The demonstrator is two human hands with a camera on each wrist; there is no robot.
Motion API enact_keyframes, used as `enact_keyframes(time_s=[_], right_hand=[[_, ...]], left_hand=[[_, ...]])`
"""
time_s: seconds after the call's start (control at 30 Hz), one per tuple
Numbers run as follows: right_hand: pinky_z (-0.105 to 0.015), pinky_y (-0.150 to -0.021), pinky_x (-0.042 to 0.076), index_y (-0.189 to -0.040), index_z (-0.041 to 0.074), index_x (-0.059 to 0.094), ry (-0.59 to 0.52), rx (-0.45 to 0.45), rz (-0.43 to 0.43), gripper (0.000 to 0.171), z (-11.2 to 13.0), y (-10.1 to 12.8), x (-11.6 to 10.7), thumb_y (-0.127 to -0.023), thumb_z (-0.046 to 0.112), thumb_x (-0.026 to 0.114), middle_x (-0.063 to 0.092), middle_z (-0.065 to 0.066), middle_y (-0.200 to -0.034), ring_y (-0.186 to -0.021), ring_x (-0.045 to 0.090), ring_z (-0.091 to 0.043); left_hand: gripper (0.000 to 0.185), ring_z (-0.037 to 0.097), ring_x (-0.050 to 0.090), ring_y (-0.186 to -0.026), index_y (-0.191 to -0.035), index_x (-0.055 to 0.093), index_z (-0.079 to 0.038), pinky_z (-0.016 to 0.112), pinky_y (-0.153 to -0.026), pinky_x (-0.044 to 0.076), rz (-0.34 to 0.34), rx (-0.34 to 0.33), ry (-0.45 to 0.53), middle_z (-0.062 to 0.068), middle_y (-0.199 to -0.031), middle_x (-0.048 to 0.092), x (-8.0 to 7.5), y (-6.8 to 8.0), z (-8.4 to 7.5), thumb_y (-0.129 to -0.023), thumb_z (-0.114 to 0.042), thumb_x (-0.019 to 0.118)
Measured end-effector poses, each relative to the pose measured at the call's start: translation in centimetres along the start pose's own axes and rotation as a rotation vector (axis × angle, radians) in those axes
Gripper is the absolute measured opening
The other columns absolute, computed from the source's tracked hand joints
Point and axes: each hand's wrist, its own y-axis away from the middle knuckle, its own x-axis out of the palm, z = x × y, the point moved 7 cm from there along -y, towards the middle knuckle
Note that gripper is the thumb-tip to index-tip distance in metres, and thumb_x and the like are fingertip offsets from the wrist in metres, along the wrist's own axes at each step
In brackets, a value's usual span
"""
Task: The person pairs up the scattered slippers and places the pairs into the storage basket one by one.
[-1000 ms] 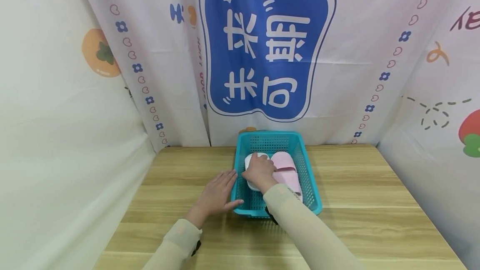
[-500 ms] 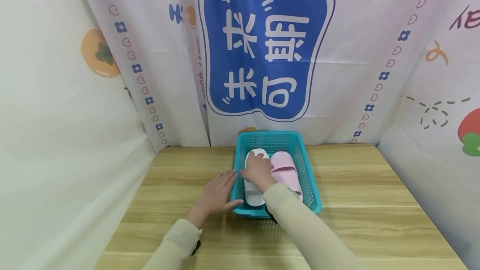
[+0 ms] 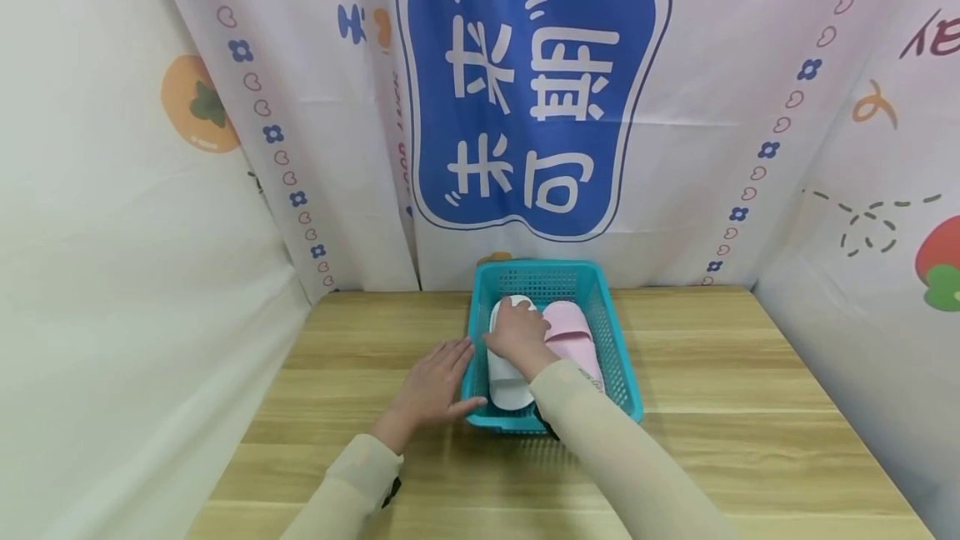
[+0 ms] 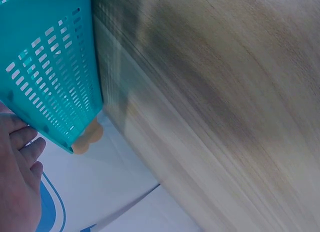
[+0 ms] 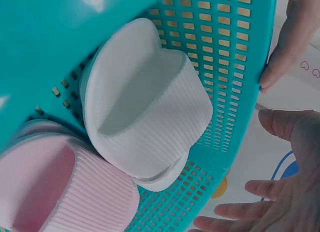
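Observation:
A teal plastic basket [image 3: 628,373] holds white slippers [image 3: 512,394] on the left and pink slippers [image 3: 573,348] on the right. In the right wrist view the white slippers [image 5: 155,106] seem stacked, with a ribbed strap. Beside them, pink slippers [image 5: 95,192] also look layered. My right hand [image 3: 519,333] hovers over the white slippers; the right wrist view shows its fingers [image 5: 235,212] spread apart with nothing between them. My left hand [image 3: 431,390] touches the basket's left rim with straight fingers, thumb at the near corner.
The basket stands on a wood-grain table [image 3: 720,407] against the back cloth. A printed cloth [image 3: 675,190] with a blue sign hangs behind, and white cloth walls rise on both sides.
The white slippers have come to lie lower and nearer in the basket, their near end now showing. My right hand has let go of them and lifted slightly. My left hand stays put.

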Motion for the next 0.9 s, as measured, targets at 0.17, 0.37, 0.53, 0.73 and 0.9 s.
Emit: enact_keyframes(time_s=[0.17,0.37,0.53,0.73,0.9], right_hand=[[-0.063,-0.097,0.039,-0.147,0.004,0.038,0.006,-0.005,0.003,0.078,-0.1,0.0,-0.3,-0.088,0.045,0.067,0.045,-0.027,-0.140,-0.122,0.046,-0.048],[-0.063,-0.099,0.037,-0.146,0.004,0.039,0.029,-0.010,-0.018,0.077,-0.4,0.0,-0.3,-0.088,0.046,0.067,0.044,-0.028,-0.141,-0.125,0.044,-0.048],[-0.063,-0.100,0.036,-0.146,0.004,0.039,0.056,-0.015,-0.025,0.077,-0.7,0.0,-0.4,-0.088,0.046,0.066,0.043,-0.028,-0.142,-0.125,0.043,-0.048],[-0.064,-0.100,0.035,-0.147,0.004,0.039,0.071,-0.020,-0.031,0.078,-1.0,-0.1,-0.8,-0.087,0.047,0.067,0.042,-0.029,-0.142,-0.124,0.043,-0.048],[-0.065,-0.100,0.034,-0.148,0.005,0.038,0.083,-0.025,-0.046,0.080,-1.5,-0.1,-1.3,-0.087,0.048,0.066,0.042,-0.029,-0.142,-0.125,0.042,-0.049]], left_hand=[[0.087,0.032,0.035,-0.138,-0.147,0.037,0.002,0.043,-0.115,0.023,0.010,0.005,-0.013,0.019,-0.151,0.036,0.0,-0.1,0.0,-0.094,-0.067,0.038],[0.087,0.032,0.036,-0.137,-0.145,0.039,0.003,0.044,-0.114,0.026,0.006,0.016,-0.033,0.019,-0.150,0.037,-0.1,-0.1,-0.1,-0.094,-0.067,0.038],[0.089,0.032,0.036,-0.138,-0.145,0.040,0.003,0.043,-0.115,0.024,0.010,0.011,-0.029,0.019,-0.150,0.038,-0.2,-0.1,-0.1,-0.094,-0.069,0.033],[0.091,0.032,0.037,-0.137,-0.143,0.043,0.004,0.044,-0.113,0.027,-0.016,0.014,-0.018,0.019,-0.149,0.040,-0.4,-0.1,-0.1,-0.093,-0.071,0.028],[0.087,0.031,0.036,-0.138,-0.143,0.043,0.003,0.043,-0.115,0.024,-0.007,0.014,-0.034,0.018,-0.149,0.039,-0.2,-0.2,0.0,-0.093,-0.069,0.037]])
